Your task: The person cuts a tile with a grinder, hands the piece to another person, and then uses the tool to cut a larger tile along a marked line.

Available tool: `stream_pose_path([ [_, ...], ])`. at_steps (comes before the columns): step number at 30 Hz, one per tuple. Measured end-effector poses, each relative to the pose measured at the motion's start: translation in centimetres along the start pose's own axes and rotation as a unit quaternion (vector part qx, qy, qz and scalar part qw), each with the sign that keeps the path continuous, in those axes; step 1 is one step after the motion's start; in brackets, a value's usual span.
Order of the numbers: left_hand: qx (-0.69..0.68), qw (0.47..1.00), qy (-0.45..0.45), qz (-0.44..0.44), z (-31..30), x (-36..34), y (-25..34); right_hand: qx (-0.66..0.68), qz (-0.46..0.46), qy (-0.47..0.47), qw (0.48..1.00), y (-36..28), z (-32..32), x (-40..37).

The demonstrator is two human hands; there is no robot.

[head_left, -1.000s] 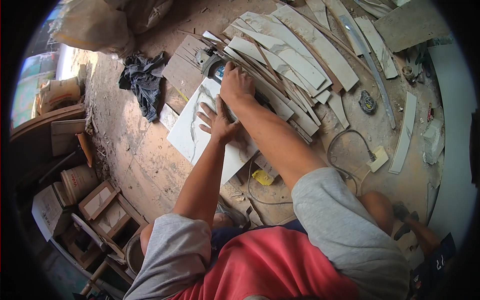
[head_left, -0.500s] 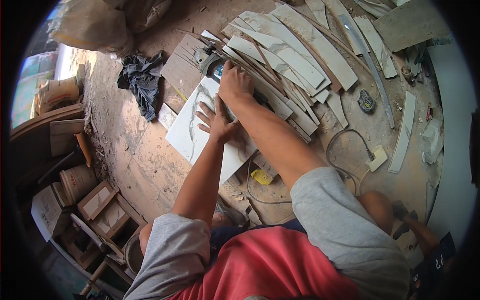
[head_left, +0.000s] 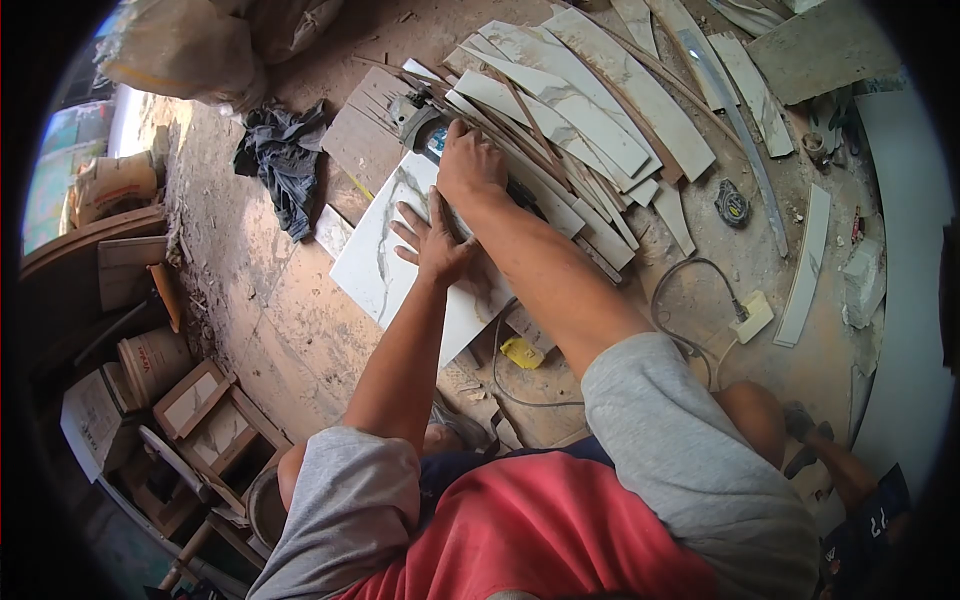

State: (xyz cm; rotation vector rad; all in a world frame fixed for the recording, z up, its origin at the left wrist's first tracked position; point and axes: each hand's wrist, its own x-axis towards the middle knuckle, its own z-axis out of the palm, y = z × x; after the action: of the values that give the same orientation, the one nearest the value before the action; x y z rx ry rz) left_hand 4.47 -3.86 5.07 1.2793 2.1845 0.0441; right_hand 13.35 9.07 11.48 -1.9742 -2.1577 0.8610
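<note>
A white tile with grey marbling [head_left: 365, 275] lies in front of me. My left hand [head_left: 435, 245] rests on its face, fingers spread. My right hand [head_left: 473, 165] is wrapped round the body of an angle grinder [head_left: 432, 135], whose head and guard sit at the far edge of the tile. My palm and forearm hide most of the grinder body, and the disc cannot be made out clearly. The two hands are close together, the right wrist just beyond the left thumb.
Several cut tile strips [head_left: 600, 100] are piled beyond my right hand. A tape measure [head_left: 733, 204], a power socket [head_left: 752, 317] with a cord, and a yellow piece [head_left: 521, 352] lie on the floor. Dark cloth [head_left: 285, 165] lies left; another person's leg [head_left: 845, 465] shows lower right.
</note>
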Motion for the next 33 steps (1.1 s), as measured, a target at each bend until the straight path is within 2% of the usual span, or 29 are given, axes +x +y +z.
stream_pose_path([
  [21,0.008,1.0,-0.023,-0.019,-1.1,-0.7,1.3,-0.002,0.001,0.005,1.0,0.0,0.3,0.2],
  [33,-0.004,1.0,-0.003,-0.009,-0.5,-0.4,0.8,-0.004,0.005,0.002,1.0,-0.1,0.0,0.2],
])
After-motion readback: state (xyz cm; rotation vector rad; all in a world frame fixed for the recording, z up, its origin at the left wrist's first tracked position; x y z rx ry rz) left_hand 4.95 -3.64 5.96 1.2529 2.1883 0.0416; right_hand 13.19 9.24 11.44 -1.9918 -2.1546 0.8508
